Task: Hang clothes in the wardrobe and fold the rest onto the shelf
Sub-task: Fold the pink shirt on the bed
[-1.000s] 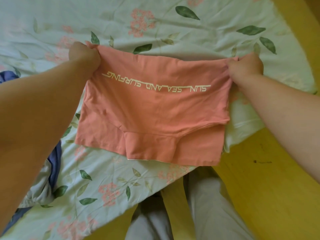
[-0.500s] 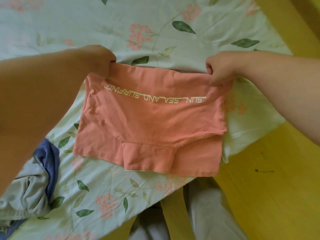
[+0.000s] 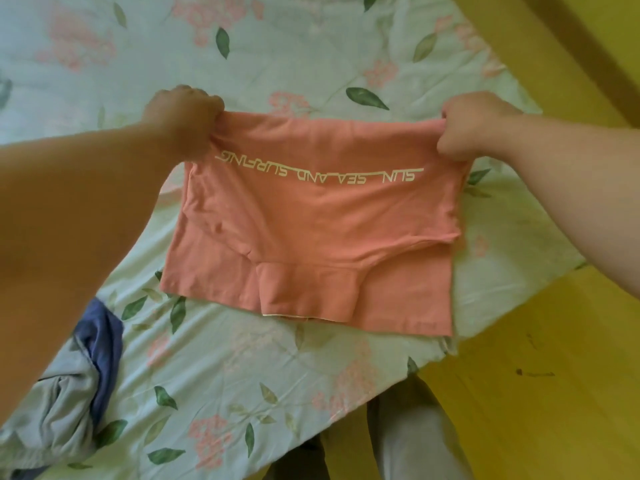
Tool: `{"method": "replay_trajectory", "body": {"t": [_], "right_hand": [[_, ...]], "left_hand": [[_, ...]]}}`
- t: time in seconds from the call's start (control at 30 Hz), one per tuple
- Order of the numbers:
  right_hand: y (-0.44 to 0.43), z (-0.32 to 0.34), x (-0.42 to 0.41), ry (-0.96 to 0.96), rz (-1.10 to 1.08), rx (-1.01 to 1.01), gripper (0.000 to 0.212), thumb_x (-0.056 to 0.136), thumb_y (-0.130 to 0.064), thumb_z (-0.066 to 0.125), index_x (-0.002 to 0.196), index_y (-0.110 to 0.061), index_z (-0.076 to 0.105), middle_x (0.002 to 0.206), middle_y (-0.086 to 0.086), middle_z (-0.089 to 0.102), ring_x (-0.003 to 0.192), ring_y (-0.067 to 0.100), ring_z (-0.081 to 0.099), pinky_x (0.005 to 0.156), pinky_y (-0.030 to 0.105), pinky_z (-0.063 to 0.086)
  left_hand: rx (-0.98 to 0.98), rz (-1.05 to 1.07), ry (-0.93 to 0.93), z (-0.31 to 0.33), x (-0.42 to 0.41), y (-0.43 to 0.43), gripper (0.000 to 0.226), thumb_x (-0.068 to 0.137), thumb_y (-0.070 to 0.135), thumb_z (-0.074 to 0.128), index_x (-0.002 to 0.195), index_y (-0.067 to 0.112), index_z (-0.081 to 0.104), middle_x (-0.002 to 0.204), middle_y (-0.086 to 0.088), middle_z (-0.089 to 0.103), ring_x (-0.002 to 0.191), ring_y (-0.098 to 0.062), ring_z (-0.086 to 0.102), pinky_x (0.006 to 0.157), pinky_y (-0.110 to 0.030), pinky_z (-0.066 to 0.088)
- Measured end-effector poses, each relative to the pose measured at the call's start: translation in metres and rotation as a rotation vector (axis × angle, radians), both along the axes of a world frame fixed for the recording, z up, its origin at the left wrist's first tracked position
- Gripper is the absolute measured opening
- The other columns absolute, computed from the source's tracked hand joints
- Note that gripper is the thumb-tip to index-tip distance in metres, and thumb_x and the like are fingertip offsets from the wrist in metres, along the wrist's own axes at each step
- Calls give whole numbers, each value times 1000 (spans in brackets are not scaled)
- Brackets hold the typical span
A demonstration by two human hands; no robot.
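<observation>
Coral shorts (image 3: 311, 230) stretched flat over the bed (image 3: 277, 46) corner.
Left hand (image 3: 183, 123) and right hand (image 3: 474, 126), gripping the top corners, have spread wider; folding probably comes next.

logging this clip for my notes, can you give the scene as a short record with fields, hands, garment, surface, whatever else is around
garment: pink garment, pale lettering upside down to the camera
left hand: left hand grips its top left corner
right hand: right hand grips its top right corner
garment state: spread wide between the hands, lower edge appears to lie on the sheet
surface: floral bed sheet
nearby: blue and grey clothes crumpled at lower left; yellow floor at right
</observation>
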State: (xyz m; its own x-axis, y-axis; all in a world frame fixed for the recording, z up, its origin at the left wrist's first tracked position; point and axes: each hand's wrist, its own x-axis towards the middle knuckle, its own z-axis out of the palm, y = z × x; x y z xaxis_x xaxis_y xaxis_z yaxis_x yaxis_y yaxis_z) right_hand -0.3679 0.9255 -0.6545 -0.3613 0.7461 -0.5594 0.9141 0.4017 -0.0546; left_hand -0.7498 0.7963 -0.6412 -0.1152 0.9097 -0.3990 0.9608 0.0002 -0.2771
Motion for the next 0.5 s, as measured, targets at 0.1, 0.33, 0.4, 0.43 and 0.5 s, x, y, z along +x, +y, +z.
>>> {"method": "replay_trajectory", "body": {"t": [0.1, 0.33, 0.4, 0.43, 0.5], "right_hand": [[-16, 22, 3, 17, -15, 117, 24, 73, -12, 62, 94, -17, 52, 92, 12, 55, 97, 39, 60, 75, 37, 43], [-158, 45, 53, 80, 223, 284, 36, 58, -11, 68, 91, -16, 54, 80, 15, 63, 79, 37, 64, 64, 37, 32], [-203, 30, 66, 45, 224, 238, 38, 54, -9, 73, 87, -14, 57, 75, 12, 63, 76, 36, 62, 63, 36, 28], [-223, 19, 71, 26, 226, 221, 36, 55, -8, 76, 87, -14, 59, 74, 12, 63, 74, 36, 62, 63, 35, 28], [-255, -6, 77, -61, 235, 185, 32, 69, -7, 72, 100, -16, 65, 79, 9, 66, 77, 33, 64, 63, 36, 34]], "left_hand": [[197, -26, -28, 12, -1, -25, 29, 73, -1, 68, 102, 1, 62, 93, -23, 62, 92, -44, 58, 74, -48, 46], [464, -137, -145, 3, 4, -176, 19, 83, 7, 55, 101, 5, 62, 104, -21, 61, 88, -40, 52, 70, -47, 38], [395, -212, -154, -13, 8, -221, 20, 84, 9, 55, 101, 5, 64, 104, -20, 61, 85, -38, 53, 68, -47, 37], [353, -253, -167, -22, 10, -239, 23, 82, 9, 56, 103, 5, 63, 104, -20, 61, 85, -38, 53, 68, -47, 37], [248, -327, -211, -41, 16, -265, 32, 79, 7, 55, 111, 5, 60, 106, -20, 62, 85, -38, 55, 67, -47, 40]]}}
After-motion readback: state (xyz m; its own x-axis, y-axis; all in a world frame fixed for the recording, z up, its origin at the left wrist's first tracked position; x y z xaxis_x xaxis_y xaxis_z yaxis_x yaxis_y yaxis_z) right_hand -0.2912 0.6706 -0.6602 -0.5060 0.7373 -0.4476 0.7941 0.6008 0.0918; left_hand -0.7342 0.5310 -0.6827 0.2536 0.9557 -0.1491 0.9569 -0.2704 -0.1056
